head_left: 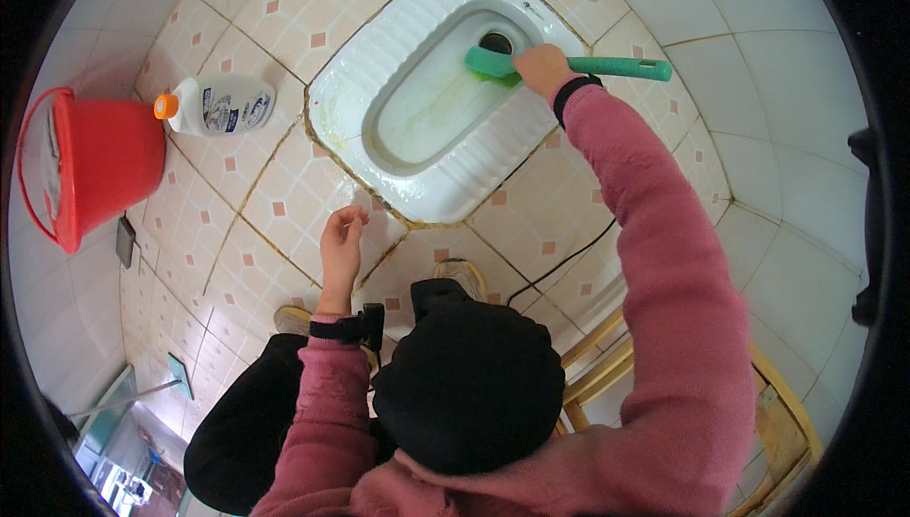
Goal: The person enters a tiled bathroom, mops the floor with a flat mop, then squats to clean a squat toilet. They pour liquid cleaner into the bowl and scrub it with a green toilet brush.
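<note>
My right hand (544, 71) is closed around the middle of a green scrub brush (626, 67), whose handle points right. The brush head with its bright green bristles lies in the basin of a white squat toilet (341, 90), just below the dark drain hole (496, 42). Yellowish-green streaks mark the basin floor. Off the toilet's lower left edge, my left hand (342, 242) hangs above the tiles with its fingers loosely bent and nothing visible in it. Pink sleeves cover both arms, and a black strap with a small device circles the left wrist.
A red bucket (114, 162) stands at the left wall beside a white bottle with an orange cap (227, 105). Behind my right side is a wooden chair (782, 413). A black cable (559, 266) crosses the floor tiles. A squeegee or mop head (179, 377) shows lower left.
</note>
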Demonstrator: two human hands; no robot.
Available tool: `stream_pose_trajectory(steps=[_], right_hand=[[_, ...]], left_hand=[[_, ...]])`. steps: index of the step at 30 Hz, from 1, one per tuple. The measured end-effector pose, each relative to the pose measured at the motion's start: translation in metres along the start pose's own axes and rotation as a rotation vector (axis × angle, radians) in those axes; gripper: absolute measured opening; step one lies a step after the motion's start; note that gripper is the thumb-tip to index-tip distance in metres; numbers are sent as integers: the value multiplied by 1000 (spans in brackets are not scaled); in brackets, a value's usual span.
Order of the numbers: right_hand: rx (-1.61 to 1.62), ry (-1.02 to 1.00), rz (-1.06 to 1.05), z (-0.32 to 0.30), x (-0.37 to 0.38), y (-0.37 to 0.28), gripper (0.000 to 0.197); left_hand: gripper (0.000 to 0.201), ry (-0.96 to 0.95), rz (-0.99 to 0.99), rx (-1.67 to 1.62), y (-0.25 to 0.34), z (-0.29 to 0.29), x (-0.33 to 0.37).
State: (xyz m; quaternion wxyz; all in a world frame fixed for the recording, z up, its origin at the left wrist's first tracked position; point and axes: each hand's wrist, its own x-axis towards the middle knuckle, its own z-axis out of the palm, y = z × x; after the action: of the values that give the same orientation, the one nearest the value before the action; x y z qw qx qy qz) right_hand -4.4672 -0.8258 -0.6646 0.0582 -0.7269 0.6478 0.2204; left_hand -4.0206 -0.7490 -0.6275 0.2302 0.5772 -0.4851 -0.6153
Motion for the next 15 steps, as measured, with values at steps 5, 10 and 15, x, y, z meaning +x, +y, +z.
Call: stream_pose_trajectory(steps=[5, 10, 15], right_hand=[[72, 32, -23, -1, -17, -11, 35], [108, 23, -259, -18, -40, -63, 37], [126, 17, -165, -18, -27, -56, 43]], left_hand=[[18, 2, 0, -9, -1, -3, -4], [17, -18, -8, -60, -1, 6, 1], [17, -35, 47, 35, 2, -1, 3]])
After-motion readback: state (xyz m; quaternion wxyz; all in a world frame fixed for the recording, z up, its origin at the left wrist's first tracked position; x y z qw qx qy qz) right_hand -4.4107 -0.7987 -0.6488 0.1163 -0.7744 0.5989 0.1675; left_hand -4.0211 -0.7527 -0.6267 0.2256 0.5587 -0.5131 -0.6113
